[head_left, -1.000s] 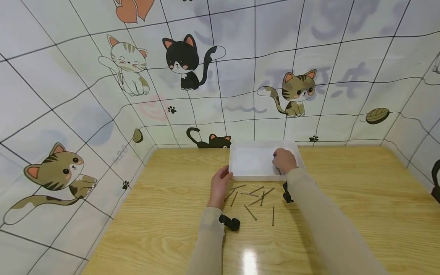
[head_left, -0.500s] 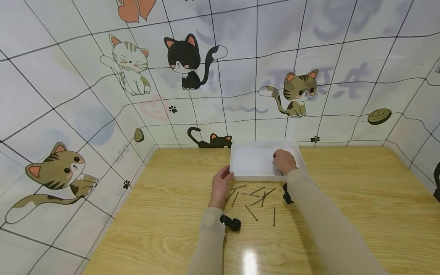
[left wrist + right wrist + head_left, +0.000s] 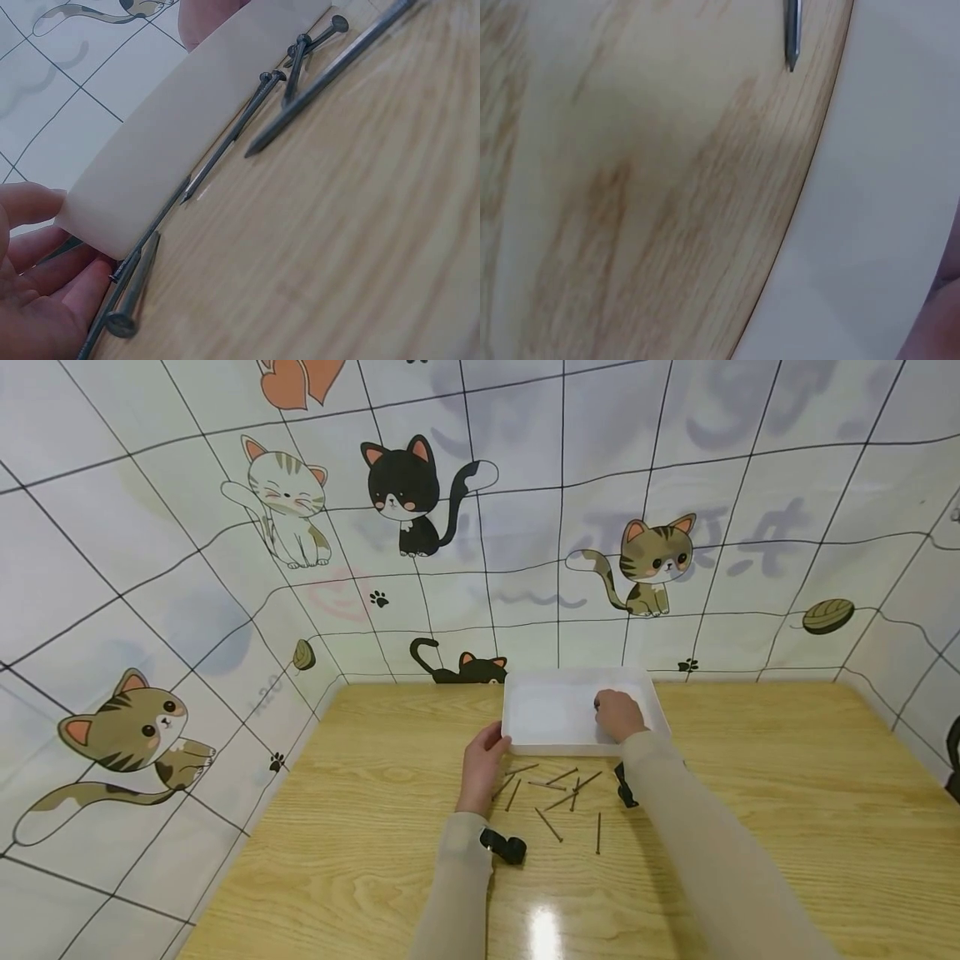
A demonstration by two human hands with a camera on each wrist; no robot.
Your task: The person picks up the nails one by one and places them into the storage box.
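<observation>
Nails are strewn on the bench, near the tray, whose corner is held by the left hand. In the tray, the right hand is curled; its hold cannot be told. If the tray were tugged, fingers could be pricked.

dark nails lie beside white tray

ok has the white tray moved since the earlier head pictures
No, not visibly: the white tray keeps its far left corner beside the peeking black cat print on the wall.
</observation>
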